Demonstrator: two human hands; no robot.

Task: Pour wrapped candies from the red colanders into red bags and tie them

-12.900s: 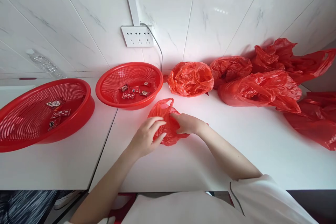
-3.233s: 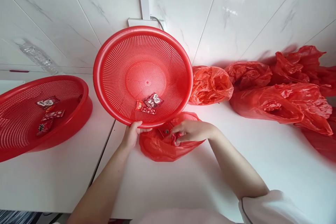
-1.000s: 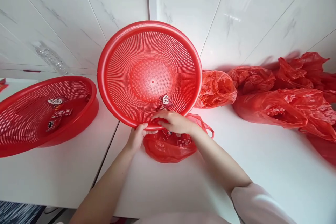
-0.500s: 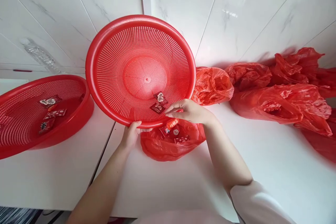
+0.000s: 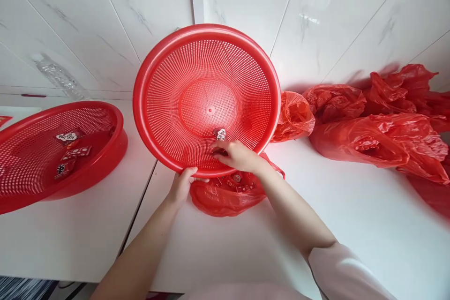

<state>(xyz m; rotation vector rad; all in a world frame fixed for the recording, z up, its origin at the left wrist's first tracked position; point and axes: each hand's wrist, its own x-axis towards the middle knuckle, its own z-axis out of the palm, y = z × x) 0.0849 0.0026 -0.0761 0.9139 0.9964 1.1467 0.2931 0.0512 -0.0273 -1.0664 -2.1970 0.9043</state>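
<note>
My left hand [image 5: 183, 186] grips the lower rim of a round red perforated basket [image 5: 176, 103], tilted up on edge so its inside faces me. My right hand [image 5: 236, 155] reaches into the basket's lower part, fingers curled against a small red candy packet [image 5: 220, 134] lying there; whether it grips the packet I cannot tell. Directly under the basket's rim lies an open small red plastic bag [image 5: 220, 197] with a few small red packets [image 5: 238, 183] inside.
A second red basket [image 5: 105, 122] with a few packets sits at the left on the white counter [image 5: 351, 215]. Several filled red plastic bags [image 5: 369, 136] lie along the tiled wall at the right. A plastic bottle [image 5: 56, 77] lies at the back left.
The tilted basket shifted slightly right. My right hand moved from the bag's mouth back into the basket's lower part, onto the packets left there.
</note>
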